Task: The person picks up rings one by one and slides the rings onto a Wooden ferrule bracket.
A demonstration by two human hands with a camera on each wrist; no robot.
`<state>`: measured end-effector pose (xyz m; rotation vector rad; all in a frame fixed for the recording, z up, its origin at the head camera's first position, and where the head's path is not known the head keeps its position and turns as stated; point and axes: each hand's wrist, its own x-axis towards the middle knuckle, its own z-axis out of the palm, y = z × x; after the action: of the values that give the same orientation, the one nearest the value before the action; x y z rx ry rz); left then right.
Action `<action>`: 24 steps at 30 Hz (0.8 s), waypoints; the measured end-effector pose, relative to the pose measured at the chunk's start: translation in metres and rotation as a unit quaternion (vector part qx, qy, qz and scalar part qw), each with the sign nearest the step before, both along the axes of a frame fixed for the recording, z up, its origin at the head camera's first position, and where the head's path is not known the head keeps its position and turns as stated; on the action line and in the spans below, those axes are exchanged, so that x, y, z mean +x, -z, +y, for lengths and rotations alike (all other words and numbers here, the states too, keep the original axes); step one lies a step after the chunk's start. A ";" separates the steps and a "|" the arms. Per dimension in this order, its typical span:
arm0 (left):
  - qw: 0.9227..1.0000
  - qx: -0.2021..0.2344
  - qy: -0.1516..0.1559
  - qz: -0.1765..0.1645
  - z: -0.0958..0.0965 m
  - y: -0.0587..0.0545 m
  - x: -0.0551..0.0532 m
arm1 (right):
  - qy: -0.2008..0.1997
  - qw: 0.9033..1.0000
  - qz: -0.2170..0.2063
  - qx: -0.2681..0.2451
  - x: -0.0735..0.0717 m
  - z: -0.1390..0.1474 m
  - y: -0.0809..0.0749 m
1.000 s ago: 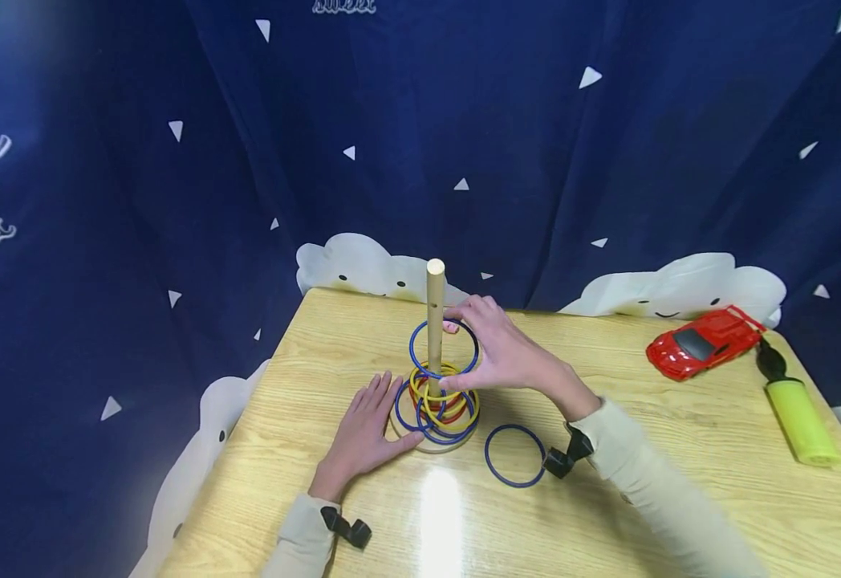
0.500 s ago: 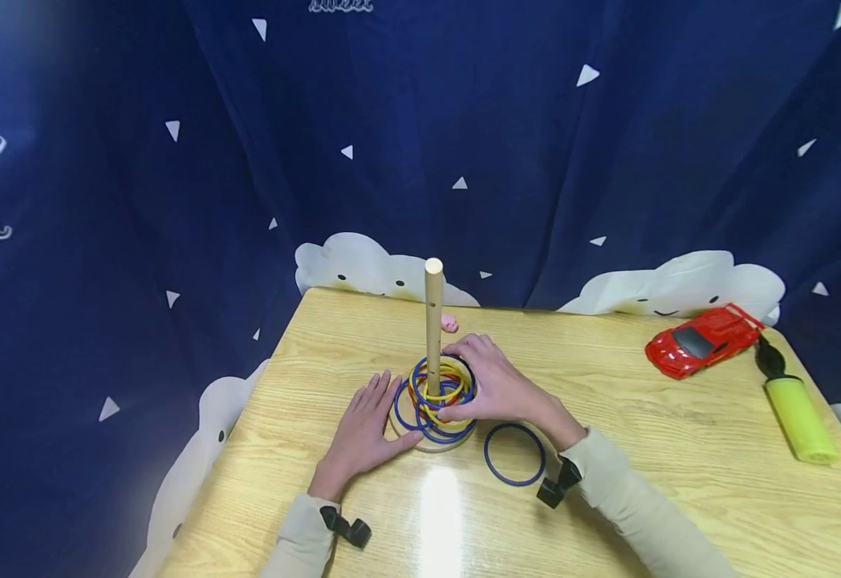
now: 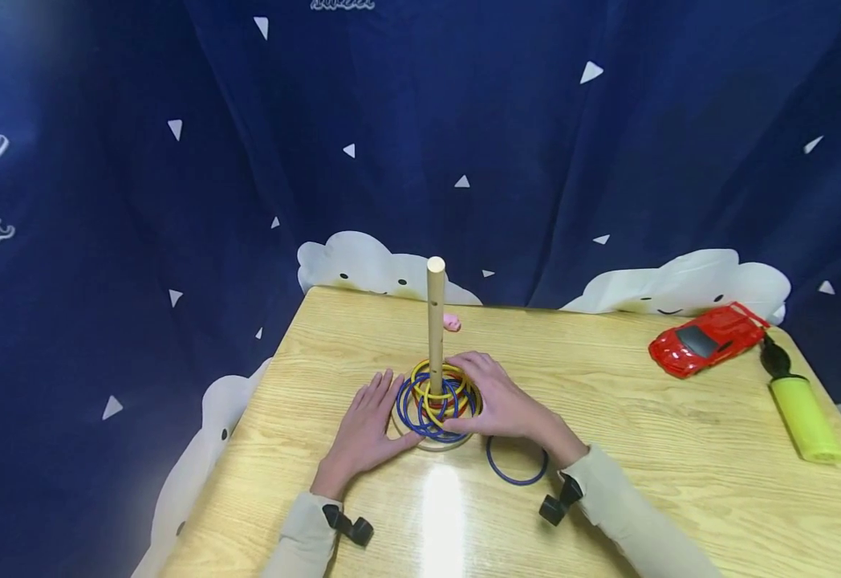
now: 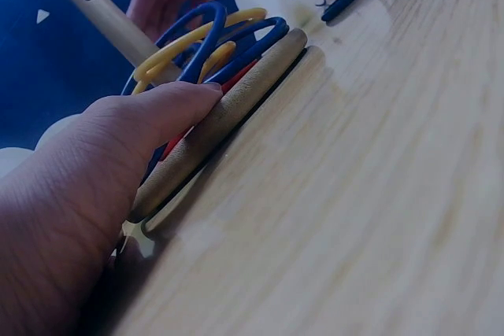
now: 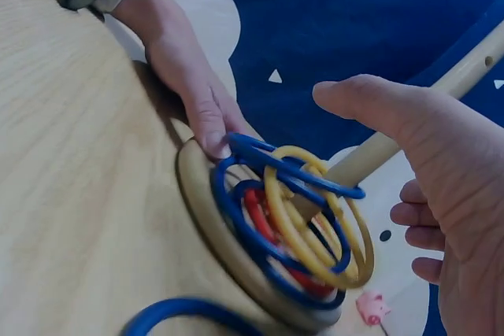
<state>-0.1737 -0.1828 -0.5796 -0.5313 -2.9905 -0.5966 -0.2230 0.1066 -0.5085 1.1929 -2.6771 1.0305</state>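
Observation:
A wooden post [image 3: 436, 329] rises from a round wooden base [image 5: 209, 222] on the table. Several blue, yellow and red rings [image 5: 279, 230] lie in a loose, tilted pile around the post's foot. My left hand [image 3: 363, 441] lies flat at the left of the base, fingers straight, its thumb [image 4: 185, 108] on the base's rim. At the right of the pile, my right hand [image 3: 507, 405] has thumb and fingers spread apart, with no ring between them in the right wrist view. A loose blue ring [image 3: 518, 483] lies on the table, partly hidden behind the right hand.
A small pink pig figure [image 3: 453, 322] sits behind the post. Toward the back right are a red toy car [image 3: 705, 341] and a yellow-green hand pump [image 3: 805, 419] with a black end. A dark blue curtain [image 3: 507, 144] hangs beyond the table.
My right hand came down along the post with a blue ring and let it go; that ring now lies on the pile. The left hand has stayed in place.

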 end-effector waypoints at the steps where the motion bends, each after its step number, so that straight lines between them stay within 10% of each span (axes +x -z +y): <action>1: 1.000 0.001 0.001 0.001 0.000 0.001 0.000 | 0.005 1.000 0.000 -0.001 0.003 0.004 0.002; 24: 1.000 0.007 0.003 -0.002 0.000 0.003 -0.001 | 0.097 0.995 -0.014 0.031 0.068 0.081 0.050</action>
<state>-0.1752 -0.1830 -0.5823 -0.5378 -2.9881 -0.6189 -0.1554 0.1879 -0.5586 0.9088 -2.7973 0.9498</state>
